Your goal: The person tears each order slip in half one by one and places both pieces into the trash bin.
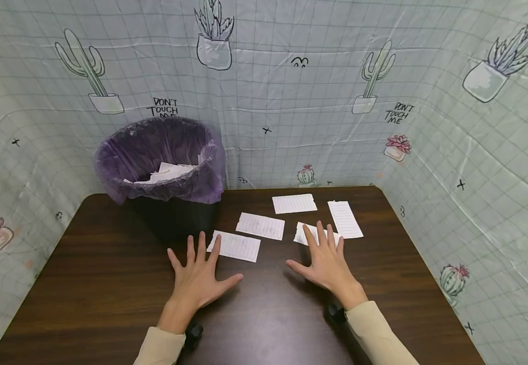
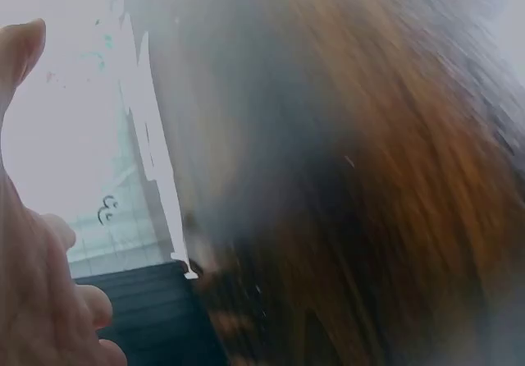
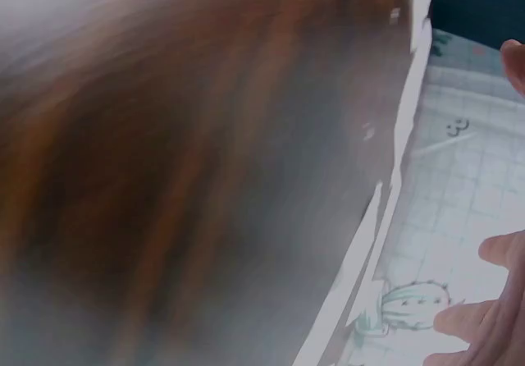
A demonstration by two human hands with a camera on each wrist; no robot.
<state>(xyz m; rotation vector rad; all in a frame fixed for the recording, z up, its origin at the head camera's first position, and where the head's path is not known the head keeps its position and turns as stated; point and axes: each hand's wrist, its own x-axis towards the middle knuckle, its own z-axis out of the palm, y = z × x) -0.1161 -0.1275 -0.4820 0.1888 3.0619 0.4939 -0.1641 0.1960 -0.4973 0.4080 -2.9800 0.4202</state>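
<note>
My left hand (image 1: 196, 281), fingers spread and straight, is over the table in front of the bin; its index finger overlaps the edge of a lined paper slip (image 1: 236, 247) in the head view. To the right my right hand (image 1: 325, 263) is spread too, its fingers partly covering another lined slip (image 1: 301, 234). Neither hand holds anything. Farther back lie more white lined slips: one in the middle (image 1: 260, 226), one near the back edge (image 1: 294, 204), and one turned lengthwise (image 1: 346, 219) at the right. Both wrist views show fingers at the side and slips edge-on.
A black bin (image 1: 172, 215) with a purple liner (image 1: 108, 157) stands at the back left of the dark wooden table (image 1: 85, 284). Paper pieces (image 1: 168, 173) fill part of it. A patterned curtain (image 1: 264, 91) surrounds the table at the back and sides.
</note>
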